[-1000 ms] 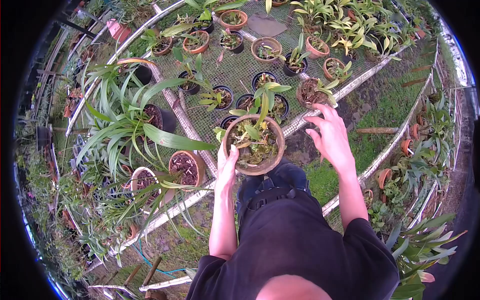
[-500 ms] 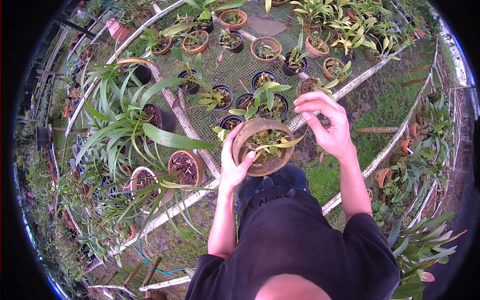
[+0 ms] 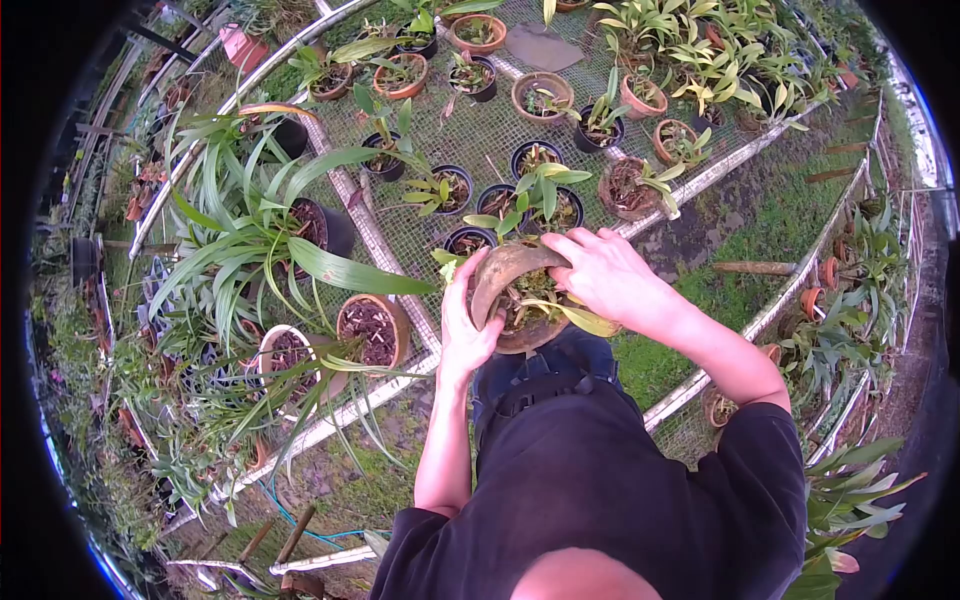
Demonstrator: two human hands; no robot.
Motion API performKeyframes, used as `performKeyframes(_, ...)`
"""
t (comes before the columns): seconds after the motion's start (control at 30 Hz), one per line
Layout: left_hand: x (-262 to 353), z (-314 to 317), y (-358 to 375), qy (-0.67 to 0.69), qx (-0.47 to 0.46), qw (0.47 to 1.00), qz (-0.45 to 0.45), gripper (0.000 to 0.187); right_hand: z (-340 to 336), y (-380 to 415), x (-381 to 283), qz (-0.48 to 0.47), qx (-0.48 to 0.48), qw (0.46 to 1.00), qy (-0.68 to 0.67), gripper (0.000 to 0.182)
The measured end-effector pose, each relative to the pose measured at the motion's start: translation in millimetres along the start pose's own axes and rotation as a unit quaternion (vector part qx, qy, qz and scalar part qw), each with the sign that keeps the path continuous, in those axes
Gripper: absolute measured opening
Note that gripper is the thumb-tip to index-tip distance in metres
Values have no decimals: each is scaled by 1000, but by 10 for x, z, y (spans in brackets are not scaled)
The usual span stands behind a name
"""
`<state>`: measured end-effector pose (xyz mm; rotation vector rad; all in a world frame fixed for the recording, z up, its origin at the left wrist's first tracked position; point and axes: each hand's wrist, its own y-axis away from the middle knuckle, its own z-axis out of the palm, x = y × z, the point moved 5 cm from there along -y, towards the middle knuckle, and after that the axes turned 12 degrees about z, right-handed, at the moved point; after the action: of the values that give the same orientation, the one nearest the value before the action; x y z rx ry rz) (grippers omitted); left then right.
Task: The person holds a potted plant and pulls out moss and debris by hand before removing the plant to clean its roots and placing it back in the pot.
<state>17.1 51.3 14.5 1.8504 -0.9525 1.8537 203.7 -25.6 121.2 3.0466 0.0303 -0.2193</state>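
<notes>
A weathered clay pot (image 3: 508,270) is tilted in front of my body, above my lap. Its inside shows green moss, bits of bark and a small plant with yellow-green leaves (image 3: 580,316). My left hand (image 3: 468,325) grips the pot's left side, with the thumb over the near rim and the fingers around the outer wall. My right hand (image 3: 610,280) is closed at the pot's right side, its fingers bent over the far rim; the hand covers part of the pot, and the thumb is hidden.
A wire mesh bench (image 3: 420,130) ahead carries several black and clay pots, among them a clay pot of bark (image 3: 628,188). A long-leaved plant (image 3: 250,230) spreads at left beside a pot of bark chips (image 3: 372,330). A white rail (image 3: 725,165) edges the bench.
My right hand has come down and left from above the pot onto its rim. The pot has tipped, and the pot of bark behind my hand is uncovered.
</notes>
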Motion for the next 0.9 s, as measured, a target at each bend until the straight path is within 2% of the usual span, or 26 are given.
performKeyframes(0.1,-44,-29,15,-20,7,1000,-7,86,85,-15,72,-19,8,996,-88,20)
performKeyframes(0.2,-57,-43,21,-24,24,999,12,85,195,-34,101,-8,22,995,-93,16)
performKeyframes(0.4,10,-74,-50,3,42,999,31,85,56,-28,131,13,69,969,-238,13)
performKeyframes(0.5,45,-62,-76,1,45,999,26,85,-2,-20,217,16,146,938,-315,12)
performKeyframes(0.67,22,-38,-55,21,43,999,8,85,-119,108,650,181,142,886,-403,10)
performKeyframes(0.7,15,-32,-52,24,44,999,6,85,-192,143,716,251,115,905,-324,12)
performKeyframes(0.73,11,-28,-45,26,45,999,5,86,-257,185,709,223,135,950,-172,13)
performKeyframes(0.77,4,-26,-38,29,45,999,3,86,-294,218,670,190,152,970,-16,15)
performKeyframes(0.87,-74,-11,-41,16,40,999,21,87,-289,200,585,177,55,951,-249,18)
performKeyframes(0.9,-74,-7,-48,7,34,999,22,87,-284,190,515,137,40,942,-305,20)
